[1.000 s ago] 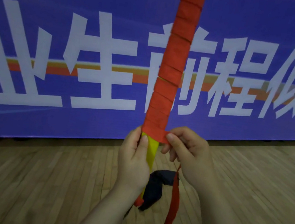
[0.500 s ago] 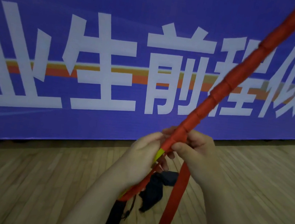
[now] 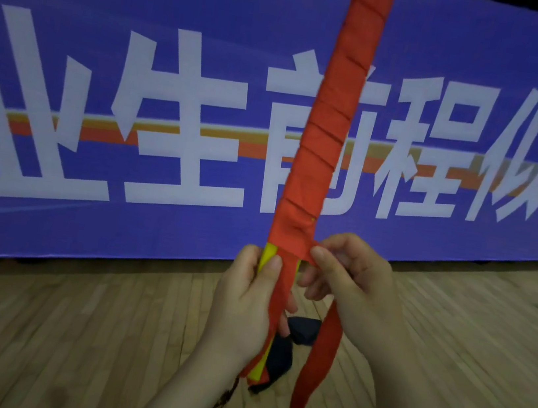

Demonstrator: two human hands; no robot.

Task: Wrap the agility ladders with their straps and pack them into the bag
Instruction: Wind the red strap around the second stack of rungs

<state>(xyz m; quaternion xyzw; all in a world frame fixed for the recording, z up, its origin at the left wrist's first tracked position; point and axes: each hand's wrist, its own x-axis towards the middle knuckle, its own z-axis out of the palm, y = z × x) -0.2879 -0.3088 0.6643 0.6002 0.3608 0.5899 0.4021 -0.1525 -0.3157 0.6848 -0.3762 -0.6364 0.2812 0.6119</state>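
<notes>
- My left hand [image 3: 244, 307] has a closed grip on the bundle of flat yellow plastic ladder rungs [image 3: 268, 258], held upright in front of the blue printed banner [image 3: 146, 31], above the wooden floor [image 3: 53, 329].
- My right hand [image 3: 349, 284] pinches the red woven strap [image 3: 325, 135] at its newest turn, just beside the rungs.
- Risk: if the pinch slackens, the spiral above likely loosens and slides down.
- Risk: yellow shows below the wrap; gaps between turns could leave rungs fanning out.
- Risk: the loose red tail [image 3: 303, 392] hangs free and could snag the dark fabric bag [image 3: 285, 348] behind my hands.
- Risk: the top is out of view, so I can't check that end.
</notes>
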